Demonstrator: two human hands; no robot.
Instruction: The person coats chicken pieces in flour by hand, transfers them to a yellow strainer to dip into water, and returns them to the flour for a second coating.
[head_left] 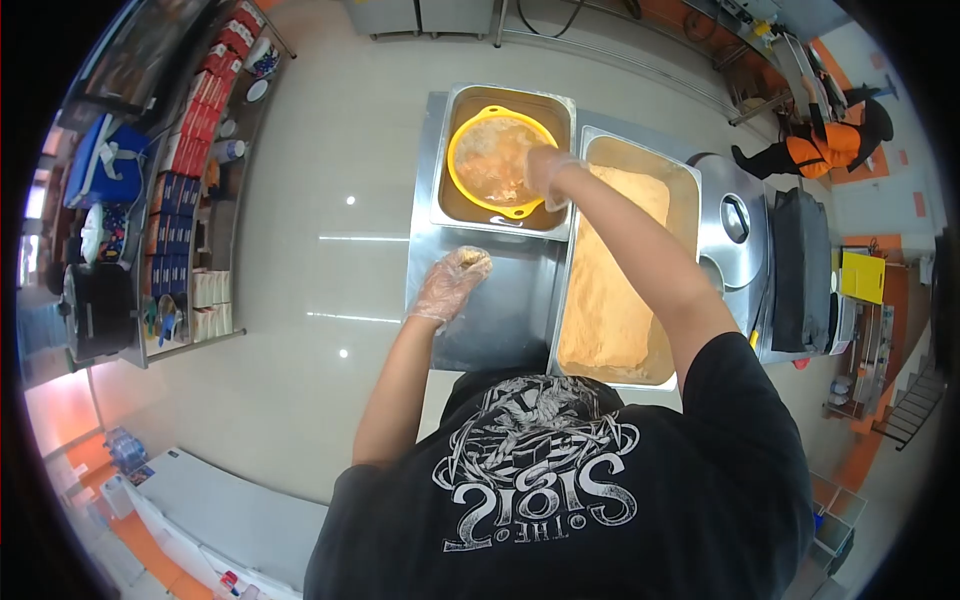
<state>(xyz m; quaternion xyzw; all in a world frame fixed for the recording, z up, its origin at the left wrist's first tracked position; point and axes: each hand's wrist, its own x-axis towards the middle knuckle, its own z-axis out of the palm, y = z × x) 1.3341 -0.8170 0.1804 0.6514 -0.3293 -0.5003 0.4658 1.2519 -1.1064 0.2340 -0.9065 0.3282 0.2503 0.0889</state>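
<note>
My right hand (548, 172), in a clear plastic glove, is at the right side of a yellow colander (453, 160). Its fingers are blurred and partly hidden, so their grip does not show. The colander sits in a steel pan (438, 210) of brownish liquid and holds pale orange, wet-looking pieces under cloudy liquid. My left hand (455, 282), also gloved, is curled closed above the bare steel surface (510, 310) in front of that pan; what its fingers hold, if anything, cannot be made out. Right of both hands, a long steel pan (683, 200) contains pale tan powder (610, 300).
A round steel lid (735, 215) and a dark grey case-like object (800, 270) lie to the right. Shelves with red boxes (205, 95) stand at the left. Another person (835, 145) in orange and black is at the far right. A white counter (220, 510) is at lower left.
</note>
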